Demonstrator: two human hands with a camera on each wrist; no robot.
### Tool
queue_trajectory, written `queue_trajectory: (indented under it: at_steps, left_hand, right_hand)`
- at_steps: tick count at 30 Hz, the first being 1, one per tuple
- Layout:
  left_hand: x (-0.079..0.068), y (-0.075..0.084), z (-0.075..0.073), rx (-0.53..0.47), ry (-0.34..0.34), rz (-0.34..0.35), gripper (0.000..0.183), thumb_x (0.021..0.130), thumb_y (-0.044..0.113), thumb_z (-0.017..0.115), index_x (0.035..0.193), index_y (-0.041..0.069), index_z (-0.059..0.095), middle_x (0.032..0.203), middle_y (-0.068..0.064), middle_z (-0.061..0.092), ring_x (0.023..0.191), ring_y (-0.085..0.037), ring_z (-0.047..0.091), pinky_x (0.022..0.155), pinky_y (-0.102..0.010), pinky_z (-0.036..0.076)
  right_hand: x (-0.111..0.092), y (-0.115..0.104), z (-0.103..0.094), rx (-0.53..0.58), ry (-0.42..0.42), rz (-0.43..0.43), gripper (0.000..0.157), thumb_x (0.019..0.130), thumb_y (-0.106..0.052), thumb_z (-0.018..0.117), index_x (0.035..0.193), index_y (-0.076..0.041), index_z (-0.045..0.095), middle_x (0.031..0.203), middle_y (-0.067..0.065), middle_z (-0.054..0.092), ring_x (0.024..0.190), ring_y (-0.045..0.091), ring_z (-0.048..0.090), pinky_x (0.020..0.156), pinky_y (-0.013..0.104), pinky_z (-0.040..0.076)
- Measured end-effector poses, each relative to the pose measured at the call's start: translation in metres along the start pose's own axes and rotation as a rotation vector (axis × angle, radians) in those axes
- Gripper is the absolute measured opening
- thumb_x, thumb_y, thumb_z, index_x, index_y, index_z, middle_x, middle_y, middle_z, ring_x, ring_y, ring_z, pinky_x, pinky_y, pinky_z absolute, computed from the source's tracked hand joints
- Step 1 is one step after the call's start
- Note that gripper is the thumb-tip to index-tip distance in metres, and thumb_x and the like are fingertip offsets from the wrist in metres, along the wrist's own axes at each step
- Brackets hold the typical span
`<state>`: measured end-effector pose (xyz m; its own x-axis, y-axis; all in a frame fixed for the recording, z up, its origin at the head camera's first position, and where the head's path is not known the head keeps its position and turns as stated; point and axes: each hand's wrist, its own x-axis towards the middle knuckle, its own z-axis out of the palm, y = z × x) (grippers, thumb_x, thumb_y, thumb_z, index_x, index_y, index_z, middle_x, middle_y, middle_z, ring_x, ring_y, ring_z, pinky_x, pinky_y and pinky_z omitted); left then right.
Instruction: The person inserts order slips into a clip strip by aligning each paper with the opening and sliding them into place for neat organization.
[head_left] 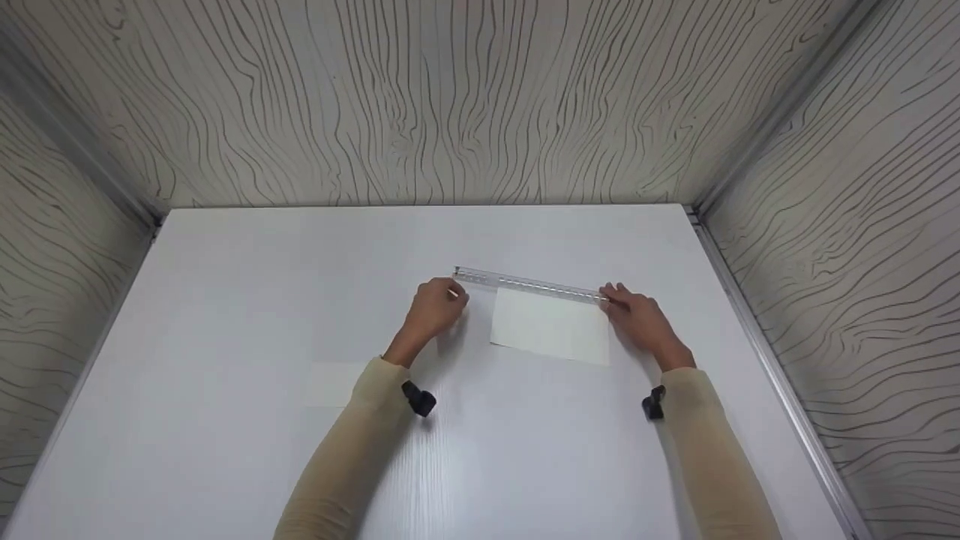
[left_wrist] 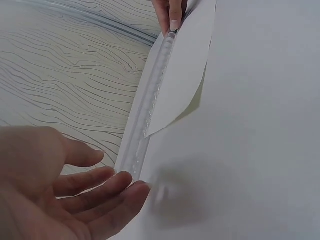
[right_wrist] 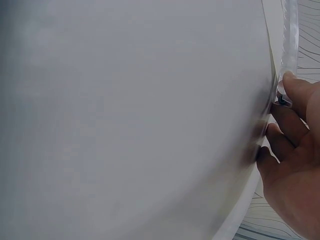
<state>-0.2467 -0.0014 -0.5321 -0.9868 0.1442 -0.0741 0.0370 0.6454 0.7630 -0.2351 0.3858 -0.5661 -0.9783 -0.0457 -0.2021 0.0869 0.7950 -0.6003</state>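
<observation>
A clear plastic ruler point(head_left: 536, 286) slants across the far part of the table, with pale marks along its length. Between thumb and fingers, my right hand point(head_left: 637, 319) pinches its right end, where a small dark spot shows in the right wrist view. My left hand point(left_wrist: 75, 190) is beside the ruler's left end, thumb and fingers loosely bent and apart, gripping nothing. A cream paper sheet point(head_left: 551, 326) lies along the ruler's near side. In the left wrist view the sheet's near edge curls up off the table, showing a shaded underside.
A second pale sheet point(head_left: 330, 384) lies on the white table point(head_left: 262, 300), partly behind the left forearm. Walls with a wood-grain pattern point(head_left: 450, 105) rise behind and at both sides. Each sleeve carries a small black device point(head_left: 420, 400) at the wrist.
</observation>
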Motion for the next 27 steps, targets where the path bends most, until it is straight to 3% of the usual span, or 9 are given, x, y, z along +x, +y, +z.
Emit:
queue_trajectory:
  at_steps: [10,20,27]
  left_hand:
    - [-0.027,-0.02,-0.026,0.077,0.004,0.129,0.03,0.102,0.021,0.068,0.115,-0.005,0.075,0.101,-0.017,0.068,0.088,-0.021,0.057,0.079,-0.038,0.051]
    - [-0.048,-0.039,-0.047,0.155,-0.034,0.124,0.036,0.102,0.023,0.069,0.127,-0.003,0.071,0.121,-0.023,0.069,0.108,-0.033,0.067,0.094,-0.049,0.058]
    - [-0.063,-0.053,-0.059,0.235,0.023,0.142,0.035,0.102,0.024,0.07,0.128,0.0,0.07,0.125,-0.02,0.067,0.109,-0.031,0.069,0.094,-0.046,0.059]
  right_hand:
    - [0.0,0.0,-0.001,0.009,-0.006,-0.003,0.052,0.112,-0.035,0.049,0.16,-0.015,0.045,0.172,0.011,0.032,0.163,0.036,0.022,0.132,0.059,0.016]
    - [0.0,0.001,0.0,0.0,-0.007,-0.006,0.052,0.112,-0.037,0.049,0.16,-0.016,0.045,0.172,0.011,0.032,0.163,0.036,0.022,0.131,0.06,0.015]
    - [-0.002,-0.001,0.0,0.004,-0.003,-0.002,0.052,0.112,-0.036,0.048,0.16,-0.017,0.044,0.172,0.01,0.031,0.163,0.036,0.021,0.131,0.06,0.015]
